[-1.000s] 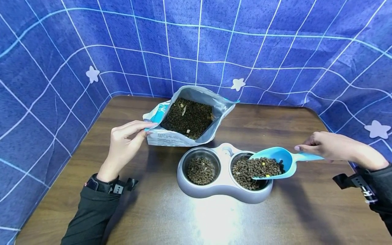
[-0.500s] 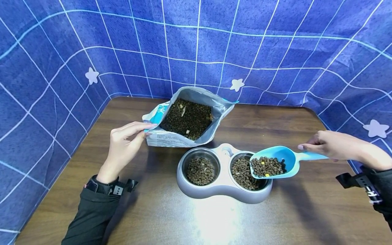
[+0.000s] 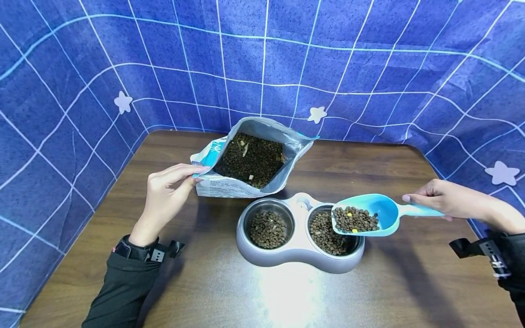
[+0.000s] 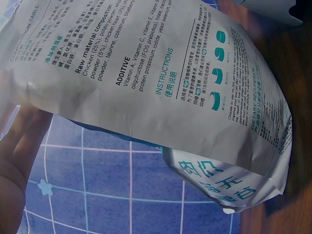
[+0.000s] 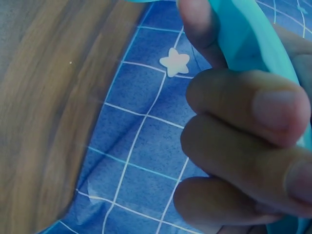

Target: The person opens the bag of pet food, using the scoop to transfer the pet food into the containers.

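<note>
My left hand [image 3: 170, 193] pinches the left corner of an open pet food bag [image 3: 229, 187] full of brown kibble. In the left wrist view, the printed side of the bag [image 4: 146, 92] fills most of the picture. My right hand [image 3: 449, 199] grips the handle of a light blue scoop [image 3: 387, 212], which carries kibble with a few yellow bits. The scoop is held over the right bowl of a double pet bowl [image 3: 301, 248], covering part of it. Kibble lies in both metal bowls. The right wrist view shows curled fingers [image 5: 229, 131] around the scoop handle [image 5: 253, 34].
The brown wooden table [image 3: 197, 282] carries the bag at the back and the double bowl in front of it. A blue cloth [image 3: 246, 59] with white grid lines and star shapes rises behind and beside the table.
The scoop has tilted back level and lifted slightly off the right bowl, with its kibble settled inside. My right hand has shifted slightly right. The left hand and bag stay in place.
</note>
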### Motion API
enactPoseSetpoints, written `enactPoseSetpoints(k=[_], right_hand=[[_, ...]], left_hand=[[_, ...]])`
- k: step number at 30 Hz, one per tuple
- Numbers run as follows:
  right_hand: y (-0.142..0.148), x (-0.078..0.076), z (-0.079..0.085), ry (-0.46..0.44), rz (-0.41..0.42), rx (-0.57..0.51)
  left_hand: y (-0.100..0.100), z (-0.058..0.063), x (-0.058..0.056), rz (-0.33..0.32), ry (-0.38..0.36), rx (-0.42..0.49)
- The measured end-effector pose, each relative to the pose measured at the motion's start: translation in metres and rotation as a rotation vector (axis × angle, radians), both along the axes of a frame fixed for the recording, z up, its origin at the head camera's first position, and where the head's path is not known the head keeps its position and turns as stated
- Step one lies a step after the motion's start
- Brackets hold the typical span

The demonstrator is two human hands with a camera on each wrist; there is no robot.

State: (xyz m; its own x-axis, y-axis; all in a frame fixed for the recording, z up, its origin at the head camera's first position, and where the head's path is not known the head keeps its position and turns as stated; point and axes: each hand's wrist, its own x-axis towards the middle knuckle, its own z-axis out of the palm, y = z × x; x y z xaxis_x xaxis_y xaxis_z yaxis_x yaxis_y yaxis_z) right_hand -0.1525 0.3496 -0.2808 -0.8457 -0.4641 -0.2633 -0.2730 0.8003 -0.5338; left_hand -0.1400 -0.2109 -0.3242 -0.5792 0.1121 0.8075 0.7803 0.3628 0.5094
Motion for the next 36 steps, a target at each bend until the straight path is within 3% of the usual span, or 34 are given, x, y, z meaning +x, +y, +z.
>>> enactPoseSetpoints(k=[7, 14, 22, 36], right_hand=[[-0.014, -0.006, 0.001, -0.006, 0.049, -0.097], [-0.049, -0.015, 0.013, 0.013, 0.052, -0.038], [-0.100, -0.025, 0.027, -0.009, 0.143, 0.013], [-0.164, -0.029, 0.035, 0.234, 0.351, 0.224]], left_hand=[[-0.002, -0.001, -0.001, 0.000, -0.007, -0.016], [0.000, 0.000, 0.001, -0.013, -0.001, 0.010], [0.001, 0.000, -0.001, -0.017, 0.013, -0.003], [0.000, -0.001, -0.001, -0.011, 0.009, 0.000]])
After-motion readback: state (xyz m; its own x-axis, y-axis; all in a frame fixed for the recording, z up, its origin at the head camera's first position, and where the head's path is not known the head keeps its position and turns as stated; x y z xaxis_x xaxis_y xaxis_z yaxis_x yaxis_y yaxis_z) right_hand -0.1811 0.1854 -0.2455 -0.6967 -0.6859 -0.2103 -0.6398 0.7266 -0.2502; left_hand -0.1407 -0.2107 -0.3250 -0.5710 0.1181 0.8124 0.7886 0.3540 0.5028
